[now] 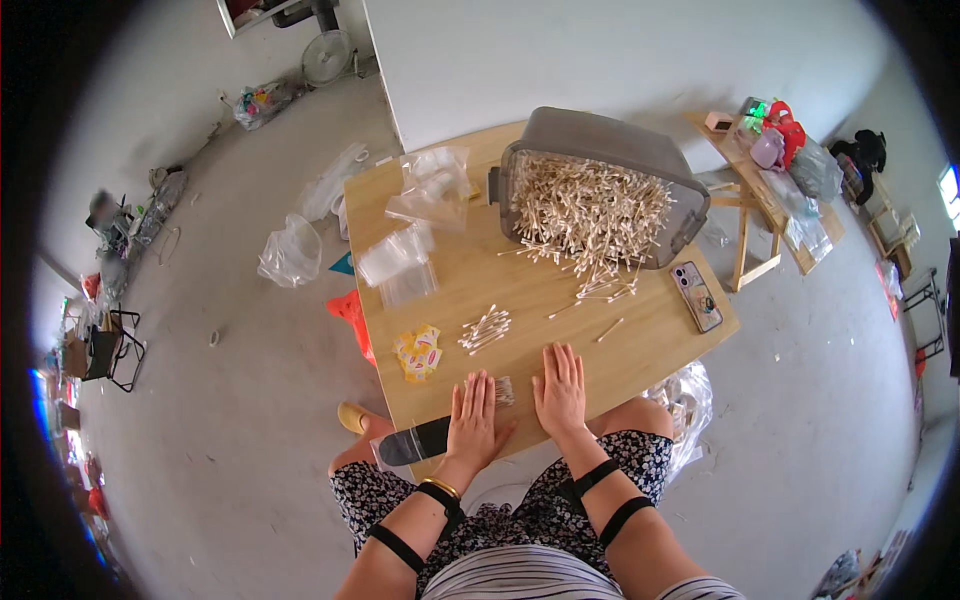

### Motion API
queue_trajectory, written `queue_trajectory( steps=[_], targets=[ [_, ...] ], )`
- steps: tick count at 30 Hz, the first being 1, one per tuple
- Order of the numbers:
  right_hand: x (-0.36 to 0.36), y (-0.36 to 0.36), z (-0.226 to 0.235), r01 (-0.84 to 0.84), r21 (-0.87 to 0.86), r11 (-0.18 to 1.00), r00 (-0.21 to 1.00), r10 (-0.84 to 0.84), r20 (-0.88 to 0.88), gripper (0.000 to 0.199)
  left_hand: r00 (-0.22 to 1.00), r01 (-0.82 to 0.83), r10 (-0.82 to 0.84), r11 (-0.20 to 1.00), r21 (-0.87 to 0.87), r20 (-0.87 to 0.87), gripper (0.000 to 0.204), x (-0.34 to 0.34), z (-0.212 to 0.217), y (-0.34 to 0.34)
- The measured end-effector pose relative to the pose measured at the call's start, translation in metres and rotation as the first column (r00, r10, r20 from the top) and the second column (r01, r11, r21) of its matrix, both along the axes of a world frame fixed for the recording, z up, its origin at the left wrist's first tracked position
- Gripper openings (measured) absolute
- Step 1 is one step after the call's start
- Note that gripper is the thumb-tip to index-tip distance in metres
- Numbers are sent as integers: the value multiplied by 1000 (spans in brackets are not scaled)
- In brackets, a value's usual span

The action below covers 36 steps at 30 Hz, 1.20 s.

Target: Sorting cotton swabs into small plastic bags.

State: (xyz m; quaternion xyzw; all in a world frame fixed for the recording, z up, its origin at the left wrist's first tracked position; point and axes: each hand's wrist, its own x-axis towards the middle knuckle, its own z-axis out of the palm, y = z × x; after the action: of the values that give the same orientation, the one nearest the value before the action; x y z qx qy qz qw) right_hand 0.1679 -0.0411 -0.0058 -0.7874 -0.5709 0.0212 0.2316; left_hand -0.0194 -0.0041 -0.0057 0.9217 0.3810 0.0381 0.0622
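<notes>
My left hand (476,420): flat, palm down, fingers together. My right hand (561,390): flat, palm down, fingers extended. Forearms banded with black straps.

Clear bags (398,262), yellow packets (418,352), phone (696,296)

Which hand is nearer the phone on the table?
Right. The right hand lies flat on the table, left of and below the phone; the left hand lies farther left, on a small bag of swabs.

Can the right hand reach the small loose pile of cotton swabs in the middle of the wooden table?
Probably yes. The right hand lies flat on the wooden table, and only bare tabletop separates it from the small pile of cotton swabs.
</notes>
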Motion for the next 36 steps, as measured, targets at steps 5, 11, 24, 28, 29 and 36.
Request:
queue_trajectory(
  steps=[5, 11, 24, 28, 29, 36],
  targets=[
    [-1, -1, -2, 7, -64, 998, 996, -1, 92, 62, 1000, -14, 14, 1000, -3, -24, 98, 15, 5, 25],
    [0, -2, -4, 2, -52, 999, 997, 2, 71, 63, 997, -41, 40, 999, -24, -64, 96, 18, 6, 27],
    [0, -1, 0, 18, -63, 998, 997, -12, 81, 62, 990, 36, -34, 999, 8, -140, 96, 7, 7, 11],
    [-1, -1, -3, 8, -50, 999, 997, -4, 74, 60, 996, 23, -23, 1000, 5, -81, 93, 16, 10, 29],
    [-1, -1, -4, 11, -56, 998, 997, -7, 78, 60, 999, 22, -22, 1000, -6, -23, 93, 17, 9, 32],
    [2, -1, -2, 28, -53, 998, 997, -25, 69, 61, 999, 45, -44, 998, -46, 14, 93, 27, 13, 50]
  ],
)
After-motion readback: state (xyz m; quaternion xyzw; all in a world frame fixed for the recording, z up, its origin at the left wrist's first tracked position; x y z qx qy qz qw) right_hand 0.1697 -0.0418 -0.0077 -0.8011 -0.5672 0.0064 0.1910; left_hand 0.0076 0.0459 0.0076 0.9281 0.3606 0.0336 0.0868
